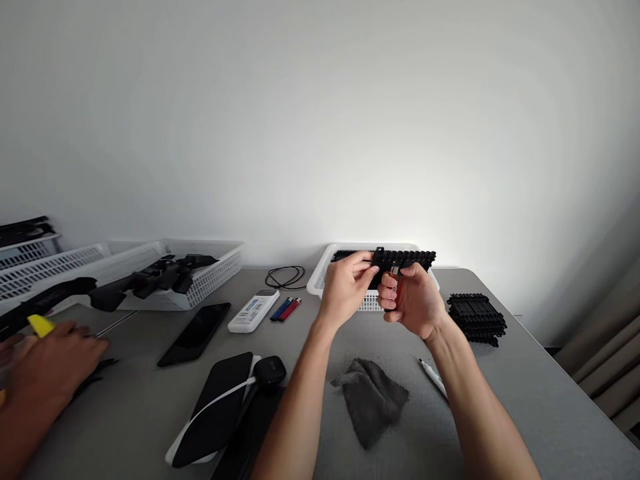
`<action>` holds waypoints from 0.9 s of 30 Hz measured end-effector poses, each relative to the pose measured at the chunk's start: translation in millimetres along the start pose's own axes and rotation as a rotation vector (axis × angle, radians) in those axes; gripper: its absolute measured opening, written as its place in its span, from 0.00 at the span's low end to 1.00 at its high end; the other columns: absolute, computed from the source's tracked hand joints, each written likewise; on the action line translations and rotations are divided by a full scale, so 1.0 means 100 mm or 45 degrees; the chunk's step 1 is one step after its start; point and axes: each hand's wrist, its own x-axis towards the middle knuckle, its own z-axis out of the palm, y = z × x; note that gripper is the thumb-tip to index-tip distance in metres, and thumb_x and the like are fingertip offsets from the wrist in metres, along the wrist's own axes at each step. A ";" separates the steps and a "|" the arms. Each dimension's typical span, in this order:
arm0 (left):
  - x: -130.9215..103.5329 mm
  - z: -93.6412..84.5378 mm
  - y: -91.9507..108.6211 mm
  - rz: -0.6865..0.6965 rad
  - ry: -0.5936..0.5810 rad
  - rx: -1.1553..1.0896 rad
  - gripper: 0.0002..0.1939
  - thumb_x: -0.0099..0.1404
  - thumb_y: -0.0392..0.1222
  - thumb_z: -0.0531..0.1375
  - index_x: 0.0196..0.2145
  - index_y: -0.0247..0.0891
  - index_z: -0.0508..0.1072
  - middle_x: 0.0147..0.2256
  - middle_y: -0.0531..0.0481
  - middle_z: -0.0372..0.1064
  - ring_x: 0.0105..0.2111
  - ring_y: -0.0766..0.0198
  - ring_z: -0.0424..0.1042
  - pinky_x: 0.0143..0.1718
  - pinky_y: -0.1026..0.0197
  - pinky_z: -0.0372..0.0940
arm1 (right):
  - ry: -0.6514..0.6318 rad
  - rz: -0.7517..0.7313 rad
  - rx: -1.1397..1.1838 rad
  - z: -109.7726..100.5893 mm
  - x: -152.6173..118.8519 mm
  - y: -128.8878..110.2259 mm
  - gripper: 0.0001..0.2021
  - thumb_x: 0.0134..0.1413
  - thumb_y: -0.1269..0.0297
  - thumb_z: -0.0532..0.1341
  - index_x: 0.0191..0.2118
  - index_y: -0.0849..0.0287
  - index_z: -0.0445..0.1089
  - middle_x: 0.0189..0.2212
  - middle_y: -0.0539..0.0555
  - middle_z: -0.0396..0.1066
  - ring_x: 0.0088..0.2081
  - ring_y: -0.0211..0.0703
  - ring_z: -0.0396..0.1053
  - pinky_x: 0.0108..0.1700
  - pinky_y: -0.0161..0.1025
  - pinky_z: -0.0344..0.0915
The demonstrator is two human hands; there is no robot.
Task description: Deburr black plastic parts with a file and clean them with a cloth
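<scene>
Pinched at its left end by my left hand (349, 283), a black ridged plastic piece (407, 257) is held level above the table. My right hand (413, 298) is closed around a red lighter (397, 273), upright just under the piece, with the thumb near its top. Whether a flame burns cannot be made out. Behind both hands stands a white plastic basket (320, 283) with more black parts inside. A stack of similar black ridged pieces (477, 317) lies to the right of my right hand.
A grey cloth (373, 400) and a white marker (433, 377) lie nearer me. Leftward are two lighters (286, 309), a white device (254, 311), a phone (195, 333), and a black pad with a cable (220, 407). Another person's hand (55, 367) works beside white baskets (210, 273).
</scene>
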 end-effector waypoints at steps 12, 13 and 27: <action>0.00 -0.14 -0.04 -0.018 0.160 0.035 0.08 0.61 0.41 0.61 0.38 0.36 0.74 0.32 0.48 0.78 0.34 0.60 0.78 0.37 0.62 0.71 | 0.118 -0.140 0.045 -0.21 -0.08 -0.18 0.09 0.46 0.57 0.52 0.26 0.55 0.52 0.21 0.46 0.47 0.22 0.35 0.44 0.20 0.32 0.41; -0.01 -0.15 -0.05 -0.021 0.167 0.027 0.09 0.61 0.42 0.61 0.38 0.36 0.74 0.33 0.47 0.78 0.34 0.59 0.78 0.37 0.62 0.71 | 0.126 -0.150 0.054 -0.23 -0.09 -0.20 0.09 0.46 0.57 0.53 0.26 0.55 0.51 0.21 0.46 0.47 0.22 0.35 0.44 0.20 0.32 0.41; -0.01 -0.10 -0.05 0.001 0.137 0.039 0.09 0.62 0.43 0.60 0.38 0.36 0.73 0.32 0.48 0.78 0.33 0.60 0.78 0.36 0.62 0.71 | 0.096 -0.101 -0.022 -0.16 -0.06 -0.15 0.10 0.45 0.56 0.52 0.25 0.55 0.53 0.21 0.46 0.46 0.22 0.35 0.43 0.20 0.31 0.40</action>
